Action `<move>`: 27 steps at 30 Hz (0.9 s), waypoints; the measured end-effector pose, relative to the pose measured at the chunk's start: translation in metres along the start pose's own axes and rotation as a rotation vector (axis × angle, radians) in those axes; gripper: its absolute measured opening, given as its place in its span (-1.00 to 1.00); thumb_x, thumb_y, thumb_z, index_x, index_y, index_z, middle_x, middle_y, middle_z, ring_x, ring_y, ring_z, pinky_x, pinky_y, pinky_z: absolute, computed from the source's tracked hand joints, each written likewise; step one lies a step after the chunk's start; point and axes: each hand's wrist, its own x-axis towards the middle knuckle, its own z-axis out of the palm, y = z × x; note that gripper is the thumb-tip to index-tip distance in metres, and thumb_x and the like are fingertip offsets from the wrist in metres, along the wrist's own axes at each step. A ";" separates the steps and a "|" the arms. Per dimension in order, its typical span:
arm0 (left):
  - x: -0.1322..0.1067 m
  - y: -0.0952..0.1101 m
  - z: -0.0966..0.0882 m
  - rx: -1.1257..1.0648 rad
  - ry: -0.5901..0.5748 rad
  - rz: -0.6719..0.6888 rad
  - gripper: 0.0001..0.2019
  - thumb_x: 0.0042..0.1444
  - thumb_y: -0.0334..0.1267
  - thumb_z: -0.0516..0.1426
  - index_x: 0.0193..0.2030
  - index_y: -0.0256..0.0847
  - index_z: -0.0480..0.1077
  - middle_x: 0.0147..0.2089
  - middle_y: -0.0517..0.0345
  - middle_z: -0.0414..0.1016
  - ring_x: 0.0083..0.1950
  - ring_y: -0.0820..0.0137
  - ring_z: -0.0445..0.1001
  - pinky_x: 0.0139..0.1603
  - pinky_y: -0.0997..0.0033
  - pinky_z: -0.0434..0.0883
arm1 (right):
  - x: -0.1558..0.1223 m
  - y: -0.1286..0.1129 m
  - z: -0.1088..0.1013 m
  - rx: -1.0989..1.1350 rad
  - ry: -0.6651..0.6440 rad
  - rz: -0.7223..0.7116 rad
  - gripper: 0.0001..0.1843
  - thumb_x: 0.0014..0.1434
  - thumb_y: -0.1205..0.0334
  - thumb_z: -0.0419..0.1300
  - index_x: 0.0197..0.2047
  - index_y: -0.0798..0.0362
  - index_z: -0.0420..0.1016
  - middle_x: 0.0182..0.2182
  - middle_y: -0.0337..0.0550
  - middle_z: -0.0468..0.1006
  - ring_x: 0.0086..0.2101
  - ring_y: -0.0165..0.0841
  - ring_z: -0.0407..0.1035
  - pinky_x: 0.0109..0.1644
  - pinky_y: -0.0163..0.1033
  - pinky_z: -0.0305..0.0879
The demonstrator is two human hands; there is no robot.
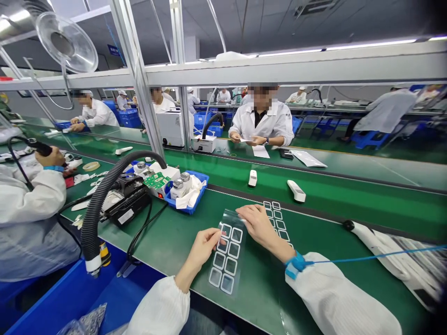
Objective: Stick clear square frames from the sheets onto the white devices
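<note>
With a blue tray [190, 211] set at eleven o'clock, by the left hand [203, 246] at nine o'clock a clear sheet [227, 255] is pinched over the table [174, 232], its one-o'clock corner met by the right hand [259, 225], whose grip cannot be told.

Clear plastic sheet [226, 258] is pinched by its left edge, kinda slanted, with eight white-rimmed squares [231, 266] lined up in two columns, mostly below the grip.
</note>
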 end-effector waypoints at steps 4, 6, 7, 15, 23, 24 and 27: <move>-0.008 0.011 0.006 -0.057 0.071 0.120 -0.59 0.11 0.07 0.18 -0.26 -0.32 0.54 -0.31 0.02 0.48 -0.29 0.39 0.38 -0.26 0.47 0.29 | -0.011 -0.025 -0.008 0.341 -0.132 0.216 -0.63 0.36 0.17 -0.07 -0.17 0.11 0.53 -0.29 -0.03 0.60 -0.31 -0.28 0.40 -0.15 -0.14 0.24; -0.010 0.013 0.009 -0.059 0.114 0.204 -0.66 0.13 0.01 0.19 -0.30 -0.28 0.56 -0.09 -0.04 0.44 -0.05 0.29 0.40 -0.07 0.45 0.32 | -0.018 -0.039 -0.009 0.597 -0.242 0.316 -0.60 0.34 0.10 -0.06 -0.30 0.11 0.52 -0.38 -0.11 0.57 -0.38 -0.33 0.37 -0.25 -0.22 0.26; -0.011 0.013 0.010 -0.077 0.129 0.230 -0.68 0.13 -0.01 0.20 -0.31 -0.27 0.56 0.00 -0.06 0.41 0.04 0.26 0.38 0.00 0.44 0.31 | -0.022 -0.045 -0.010 0.707 -0.286 0.349 -0.58 0.32 0.07 -0.06 -0.37 0.11 0.49 -0.44 -0.16 0.54 -0.41 -0.35 0.35 -0.29 -0.26 0.26; -0.017 -0.004 0.030 -0.322 0.159 0.038 -0.66 0.04 -0.01 0.28 -0.32 -0.33 0.54 -0.34 0.04 0.50 -0.32 0.42 0.37 -0.24 0.47 0.30 | -0.049 -0.063 -0.012 0.988 -0.500 0.528 -0.58 0.24 0.00 0.04 -0.49 0.13 0.39 -0.57 -0.18 0.48 -0.52 -0.41 0.32 -0.42 -0.34 0.21; -0.012 -0.014 0.030 -0.194 0.283 0.083 -0.64 0.06 0.02 0.24 -0.34 -0.32 0.52 -0.35 0.06 0.48 -0.30 0.39 0.37 -0.20 0.43 0.31 | -0.051 -0.049 -0.036 0.727 -0.064 0.621 -0.71 0.19 0.07 0.10 -0.20 0.11 0.49 -0.30 -0.10 0.52 -0.30 -0.32 0.39 -0.19 -0.21 0.31; -0.011 -0.017 0.030 -0.165 0.279 0.093 -0.64 0.08 0.02 0.22 -0.33 -0.32 0.52 -0.34 0.06 0.48 -0.30 0.38 0.37 -0.20 0.43 0.31 | -0.050 -0.049 -0.036 0.701 -0.049 0.611 -0.71 0.20 0.06 0.10 -0.23 0.10 0.49 -0.32 -0.10 0.52 -0.30 -0.32 0.38 -0.20 -0.22 0.30; -0.011 -0.023 0.032 -0.097 0.277 0.136 -0.65 0.12 0.01 0.19 -0.33 -0.31 0.51 -0.34 0.06 0.47 -0.29 0.37 0.37 -0.21 0.44 0.30 | -0.048 -0.051 -0.032 0.701 -0.062 0.628 -0.72 0.18 0.05 0.11 -0.33 0.10 0.47 -0.39 -0.13 0.51 -0.36 -0.33 0.35 -0.27 -0.24 0.26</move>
